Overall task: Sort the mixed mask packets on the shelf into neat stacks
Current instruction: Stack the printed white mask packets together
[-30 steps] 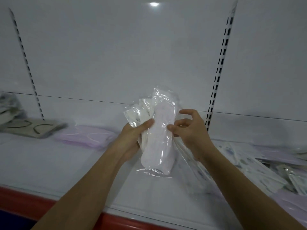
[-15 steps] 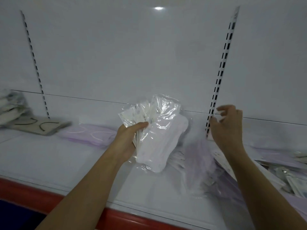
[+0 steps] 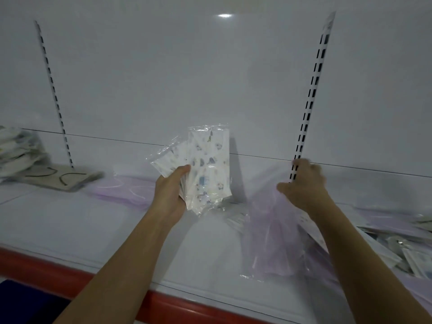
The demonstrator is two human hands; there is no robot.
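Several printed mask packets (image 3: 205,169) are held fanned in the left hand (image 3: 171,190), thumb across the front and fingers curled behind, raised above the white shelf (image 3: 70,220). A lilac mask packet (image 3: 275,232) hangs from the right hand (image 3: 304,183), pinched at its top edge between curled fingers; the hand is motion-blurred, so the exact pinch cannot be made out. Further left on the shelf a flat stack of lilac packets (image 3: 121,190) lies beside a beige packet with dark ear loops (image 3: 58,178), and a stack of white packets (image 3: 16,150) sits at the far left. An unsorted heap of packets (image 3: 392,239) is spread at the right, behind the right forearm.

The step in hand is judged to be the removal of one lilac packet from the mix, most likely for the lilac stack — which lies past the left hand. Three risks are seen. The slick film could slip from a pinch taken only at one edge, and the packet would be dropped short. The hanging packet could brush the fan in crossing and pull a printed packet loose, since the fan is held by thumb pressure alone. A packet laid down askew would leave the lilac stack untidy — its edges are already blurred and cannot be judged.
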